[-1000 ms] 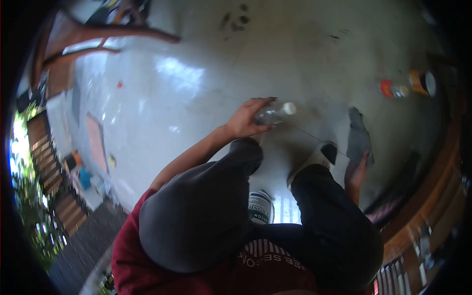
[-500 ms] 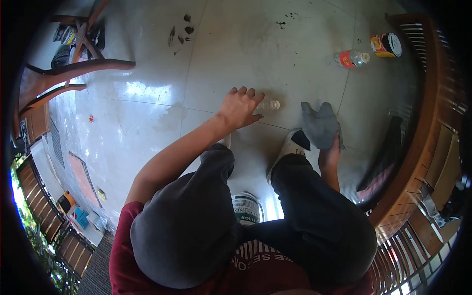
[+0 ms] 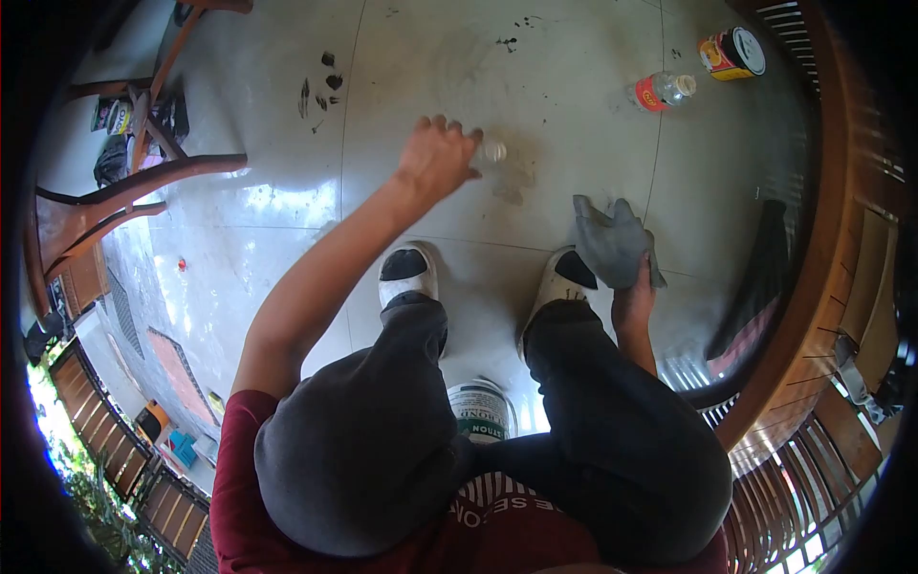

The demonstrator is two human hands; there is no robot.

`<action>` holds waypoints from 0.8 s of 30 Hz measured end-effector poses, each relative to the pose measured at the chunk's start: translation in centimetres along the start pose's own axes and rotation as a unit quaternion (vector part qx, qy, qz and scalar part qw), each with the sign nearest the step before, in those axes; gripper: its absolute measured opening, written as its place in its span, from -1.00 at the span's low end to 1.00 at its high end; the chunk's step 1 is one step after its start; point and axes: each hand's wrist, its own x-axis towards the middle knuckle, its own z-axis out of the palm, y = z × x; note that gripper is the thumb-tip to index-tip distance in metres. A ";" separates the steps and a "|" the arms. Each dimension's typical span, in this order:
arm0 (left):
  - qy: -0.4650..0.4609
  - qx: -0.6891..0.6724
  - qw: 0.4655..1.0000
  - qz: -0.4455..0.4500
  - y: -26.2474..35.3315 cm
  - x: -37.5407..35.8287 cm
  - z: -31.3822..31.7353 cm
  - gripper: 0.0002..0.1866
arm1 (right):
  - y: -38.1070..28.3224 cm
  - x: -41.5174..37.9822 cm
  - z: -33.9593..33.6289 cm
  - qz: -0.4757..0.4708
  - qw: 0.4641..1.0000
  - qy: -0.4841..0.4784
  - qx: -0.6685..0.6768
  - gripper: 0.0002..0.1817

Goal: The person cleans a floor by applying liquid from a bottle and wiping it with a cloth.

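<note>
My left hand (image 3: 438,158) is closed around a small clear bottle (image 3: 493,151), held on its side just above the tiled floor, its mouth end pointing right. Most of the bottle is hidden by my fingers. A wet-looking brownish patch (image 3: 509,182) lies on the floor below and right of its mouth. My right hand (image 3: 632,301) grips a grey cloth (image 3: 612,244) by its lower right edge, and the cloth hangs bunched near my right shoe (image 3: 570,270).
A clear bottle with a red label (image 3: 654,93) and an orange-and-yellow can (image 3: 731,54) stand at the upper right. Black smudges (image 3: 333,82) mark the floor. Wooden furniture (image 3: 818,287) flanks the right, a wooden chair (image 3: 143,172) the left. Beneath me is a white tub (image 3: 481,409).
My left hand has moved forward and left with the bottle, uncovering my left shoe and the wet patch. The cloth in my right hand has shifted only slightly. The view has tilted a little.
</note>
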 end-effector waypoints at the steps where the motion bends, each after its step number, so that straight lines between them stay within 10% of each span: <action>1: 0.008 0.002 1.000 0.023 0.8 -0.8 0.3 -0.36 | 0.0 0.0 0.0 0.007 1.000 0.007 -0.002 -0.25; 14: 0.104 0.106 0.988 0.046 -2.1 4.6 -6.9 -0.67 | 0.0 -0.8 0.1 0.006 0.997 0.048 -0.062 -0.24; 24: 0.155 0.124 0.978 0.059 -4.5 6.8 -4.7 -0.41 | 1.7 0.0 -2.0 -0.027 0.990 0.022 -0.135 -0.26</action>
